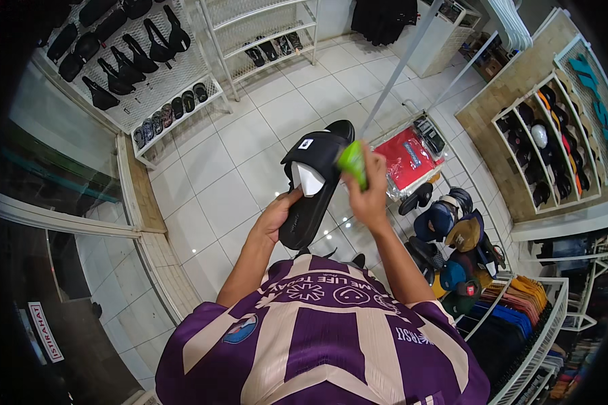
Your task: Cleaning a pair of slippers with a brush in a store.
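Observation:
A black slide sandal (304, 215) with a wide strap (316, 154) is held up in front of my chest. My left hand (278, 215) grips its left edge, the thumb up by the strap opening. White paper (308, 179) fills the space beneath the strap, and a small white label sits on top of it. In my right hand (370, 190) is a green brush (353, 163), blurred, its head close to the right side of the strap. Whether the bristles touch the strap I cannot tell.
To the right stand a low stand with packaged red clothing (408, 157), a heap of caps (451, 223) and a rack of folded garments (517, 314). Sandals line a white shelf (177, 121) at upper left, below hanging black bags (126, 68). A glass door (66, 202) is at left.

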Demonstrator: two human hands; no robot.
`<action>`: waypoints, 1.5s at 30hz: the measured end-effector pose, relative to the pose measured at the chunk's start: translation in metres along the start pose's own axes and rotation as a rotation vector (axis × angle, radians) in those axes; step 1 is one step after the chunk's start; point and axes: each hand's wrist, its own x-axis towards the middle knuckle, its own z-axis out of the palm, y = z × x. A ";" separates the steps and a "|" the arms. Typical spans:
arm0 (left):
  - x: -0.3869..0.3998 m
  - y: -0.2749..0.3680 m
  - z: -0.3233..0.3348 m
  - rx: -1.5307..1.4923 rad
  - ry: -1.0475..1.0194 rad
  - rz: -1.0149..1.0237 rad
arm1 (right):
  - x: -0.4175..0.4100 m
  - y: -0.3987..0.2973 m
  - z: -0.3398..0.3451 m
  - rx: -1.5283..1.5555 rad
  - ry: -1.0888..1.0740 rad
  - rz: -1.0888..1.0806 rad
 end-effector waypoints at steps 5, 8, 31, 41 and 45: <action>0.001 -0.012 -0.007 -0.229 -0.039 0.011 | -0.015 -0.027 -0.001 -0.025 -0.123 -0.178; -0.001 -0.008 -0.018 -0.143 -0.095 -0.007 | -0.003 -0.010 -0.002 0.023 -0.035 -0.017; -0.026 0.004 0.011 0.152 0.137 0.224 | 0.014 -0.036 -0.013 -0.163 -0.149 -0.148; -0.037 0.018 0.028 0.557 0.165 0.509 | 0.024 -0.017 -0.001 -0.106 0.036 0.086; -0.024 0.009 0.017 0.880 0.345 0.735 | 0.011 -0.061 -0.004 -0.174 -0.184 -0.235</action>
